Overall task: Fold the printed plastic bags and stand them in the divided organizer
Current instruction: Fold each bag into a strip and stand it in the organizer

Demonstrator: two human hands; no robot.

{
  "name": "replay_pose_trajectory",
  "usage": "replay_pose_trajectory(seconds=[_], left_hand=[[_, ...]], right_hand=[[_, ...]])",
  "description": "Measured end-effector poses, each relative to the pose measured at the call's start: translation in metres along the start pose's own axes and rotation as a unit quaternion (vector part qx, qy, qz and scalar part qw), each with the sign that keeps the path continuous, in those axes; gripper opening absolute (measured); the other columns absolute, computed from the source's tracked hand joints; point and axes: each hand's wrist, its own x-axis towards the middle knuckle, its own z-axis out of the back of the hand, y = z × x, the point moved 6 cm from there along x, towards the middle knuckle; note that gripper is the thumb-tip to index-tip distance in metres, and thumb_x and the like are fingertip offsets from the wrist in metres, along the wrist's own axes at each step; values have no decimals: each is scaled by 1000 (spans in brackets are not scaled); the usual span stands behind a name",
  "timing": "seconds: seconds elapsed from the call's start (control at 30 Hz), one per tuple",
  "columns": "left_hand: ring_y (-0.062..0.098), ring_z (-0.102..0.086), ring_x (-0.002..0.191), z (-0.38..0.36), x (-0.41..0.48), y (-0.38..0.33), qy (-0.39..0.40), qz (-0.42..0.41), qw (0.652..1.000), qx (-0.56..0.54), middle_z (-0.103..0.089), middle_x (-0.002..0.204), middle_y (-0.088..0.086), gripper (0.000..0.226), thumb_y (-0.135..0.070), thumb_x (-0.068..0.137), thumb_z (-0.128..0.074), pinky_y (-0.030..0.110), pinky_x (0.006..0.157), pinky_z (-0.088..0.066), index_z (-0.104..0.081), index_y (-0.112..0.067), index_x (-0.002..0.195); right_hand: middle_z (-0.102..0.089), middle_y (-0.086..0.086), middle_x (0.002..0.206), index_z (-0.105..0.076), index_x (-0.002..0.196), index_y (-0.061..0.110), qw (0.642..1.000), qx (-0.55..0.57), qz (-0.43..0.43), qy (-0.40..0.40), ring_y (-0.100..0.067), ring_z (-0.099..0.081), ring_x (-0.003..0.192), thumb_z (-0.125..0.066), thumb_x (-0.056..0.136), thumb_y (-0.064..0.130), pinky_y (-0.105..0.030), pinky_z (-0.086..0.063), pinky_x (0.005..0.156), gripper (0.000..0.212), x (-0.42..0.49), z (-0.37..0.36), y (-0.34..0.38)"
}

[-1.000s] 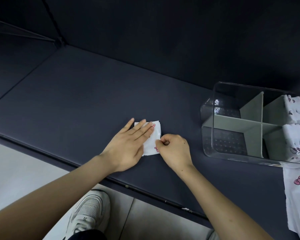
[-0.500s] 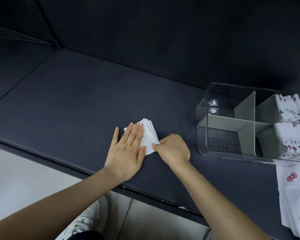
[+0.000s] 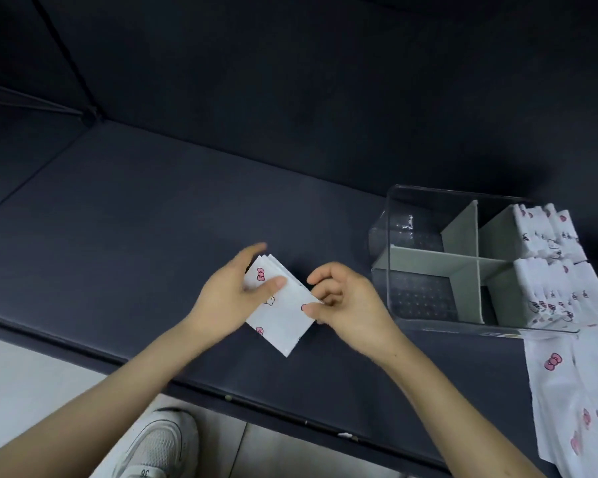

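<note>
A folded white plastic bag (image 3: 281, 312) with pink bow prints is held just above the dark surface, tilted diagonally. My left hand (image 3: 232, 294) grips its upper left end, thumb on top. My right hand (image 3: 346, 301) pinches its right edge between thumb and fingers. To the right stands the clear divided organizer (image 3: 411, 319) with grey-green dividers (image 3: 463, 260). Folded printed bags (image 3: 546, 236) stand in its two right compartments; the two left compartments hold nothing.
Unfolded printed bags (image 3: 573, 391) lie flat at the right, hanging over the front edge of the dark padded surface (image 3: 152, 219). A dark back wall rises behind. Below the edge are a pale floor and my white shoe (image 3: 159, 443).
The bag lay flat under my left palm; now both hands have lifted it off the surface and turned it, showing its larger folded face.
</note>
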Motion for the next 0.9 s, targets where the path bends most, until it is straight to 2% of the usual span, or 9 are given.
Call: replay_pose_trajectory(seconds=[0.1,0.2,0.3,0.43,0.5,0.6,0.77,0.83,0.9], left_hand=[[18,-67,78,-13,2,-32,75,23,983,-164,-71,87,5,15,-23,89,-68,32,67,-51,-63,-10,93],[14,-65,70,-28,3,-76,51,-20,971,-232,-67,77,2,12,-17,90,-64,25,57,-51,-59,-9,84],[9,-62,67,-60,8,-118,34,-56,970,-235,-64,73,-3,13,-19,92,-62,24,56,-49,-57,-10,84],[8,-60,65,-121,9,-165,62,-105,972,-198,-63,73,-2,14,-21,92,-61,20,55,-47,-56,-12,83],[15,-63,73,-150,11,-187,94,-136,974,-153,-68,81,1,13,-24,93,-60,24,62,-49,-58,-13,85],[11,-59,83,-189,24,-218,99,-259,961,-6,-65,89,-8,9,-24,94,-57,20,75,-45,-61,-17,91],[29,-61,104,-253,52,-265,54,-505,829,235,-67,115,9,34,-22,91,-46,24,98,-34,-69,-7,112],[26,-40,135,-279,66,-277,110,-508,802,294,-48,144,5,42,-31,99,-37,30,114,-17,-56,-16,133],[15,-10,147,-301,84,-280,153,-493,764,387,-21,158,-6,44,-37,104,-29,29,117,3,-36,-29,146]], right_hand=[[-64,8,68,-57,97,22,999,45,17,-21,-9,-54,68,-69,81,-3,-19,-47,69,32,-15,37,13],[-67,5,74,-58,107,14,974,201,-5,-106,-11,-62,69,-67,84,0,-17,-47,61,28,-35,75,11],[-74,-8,97,-64,107,6,934,332,-34,-125,-22,-70,88,-67,81,10,-37,-56,79,26,-57,95,-2],[-73,-13,99,-69,102,2,876,421,-24,-237,-27,-70,94,-59,88,7,-33,-58,78,18,-86,131,-23],[-74,-14,94,-69,99,1,841,435,-21,-320,-25,-71,87,-57,90,3,-30,-59,70,15,-104,160,-36],[-74,-11,87,-68,91,3,789,437,-17,-431,-23,-71,80,-58,89,0,-27,-57,60,11,-139,211,-54],[-75,3,80,-64,93,13,735,402,-15,-545,-14,-72,71,-56,92,6,-25,-55,51,11,-187,283,-81],[-74,8,82,-63,97,16,744,363,-22,-560,-12,-72,75,-56,94,11,-27,-57,57,9,-189,302,-90],[-74,5,87,-63,99,18,758,319,-37,-567,-13,-72,78,-55,96,16,-34,-59,66,8,-183,315,-97]])
